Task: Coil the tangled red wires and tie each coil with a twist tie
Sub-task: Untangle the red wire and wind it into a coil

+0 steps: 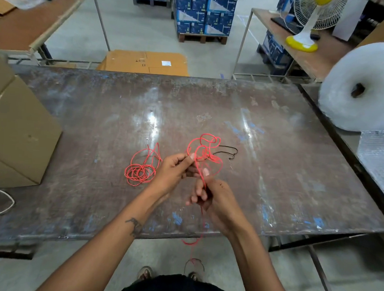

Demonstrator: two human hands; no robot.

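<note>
A tangled red wire is lifted above the middle of the worn metal table. My left hand pinches it just below the loops. My right hand grips the same wire lower down, and its tail hangs past the table's front edge toward the floor. A second red wire lies in a loose coil on the table, left of my left hand. Two thin black twist ties lie on the table behind the raised tangle.
A large cardboard box stands on the table's left end, with a white cord in front of it. A bubble wrap roll sits at the right. Beyond the table are a flat carton, side tables, a fan and stacked blue boxes.
</note>
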